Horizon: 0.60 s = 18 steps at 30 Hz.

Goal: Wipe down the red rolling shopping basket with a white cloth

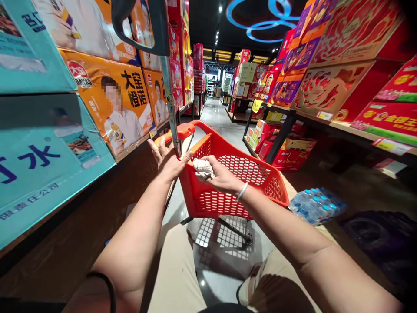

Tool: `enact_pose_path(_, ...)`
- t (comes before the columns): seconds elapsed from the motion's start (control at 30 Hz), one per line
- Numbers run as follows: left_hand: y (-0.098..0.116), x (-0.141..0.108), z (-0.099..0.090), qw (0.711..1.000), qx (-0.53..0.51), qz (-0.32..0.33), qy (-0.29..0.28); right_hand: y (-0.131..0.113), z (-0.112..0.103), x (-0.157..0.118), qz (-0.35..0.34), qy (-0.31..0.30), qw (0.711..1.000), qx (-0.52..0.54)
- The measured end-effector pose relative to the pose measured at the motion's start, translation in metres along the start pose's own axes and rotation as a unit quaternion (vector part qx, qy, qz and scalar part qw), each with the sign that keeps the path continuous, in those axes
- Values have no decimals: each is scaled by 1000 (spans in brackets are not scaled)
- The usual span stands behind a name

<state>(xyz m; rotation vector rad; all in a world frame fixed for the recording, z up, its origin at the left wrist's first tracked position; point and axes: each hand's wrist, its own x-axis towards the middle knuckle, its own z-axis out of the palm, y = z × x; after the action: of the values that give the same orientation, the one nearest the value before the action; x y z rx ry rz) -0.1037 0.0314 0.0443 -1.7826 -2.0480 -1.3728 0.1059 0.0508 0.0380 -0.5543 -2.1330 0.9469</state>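
Note:
My left hand (170, 164) is at the near-left corner of a red plastic shopping cart (228, 143), with its fingers spread. A metal pole (171, 95) with a dark looped handle (163, 30) slants down to the gap between its thumb and fingers; whether it touches the hand I cannot tell. My right hand (221, 174) is closed round a crumpled whitish cloth (203, 169), held in front of the cart's perforated basket wall. The red cart handle (184, 130) shows just beyond my left fingers.
Orange drink cartons (107, 100) and turquoise boxes (39, 165) are stacked close on the left. Shelves of red gift boxes (339, 87) line the right. A pack of water bottles (317, 204) lies low at the right. A tiled aisle (213, 106) runs ahead.

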Motion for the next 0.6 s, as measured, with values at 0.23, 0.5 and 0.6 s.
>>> enact_pose_path(0.23, -21, 22, -3, 1000, 29, -5, -2, -3, 8, -3, 74, 26, 977, 201)
enact_pose_path(0.5, -40, 41, 1, 999, -7, -25, -24, 4, -2, -45, 139, -4, 953, 271)
enact_pose_path(0.6, -36, 42, 13, 997, -28, -77, -6, 22, -11, -60, 153, 33, 958, 242)
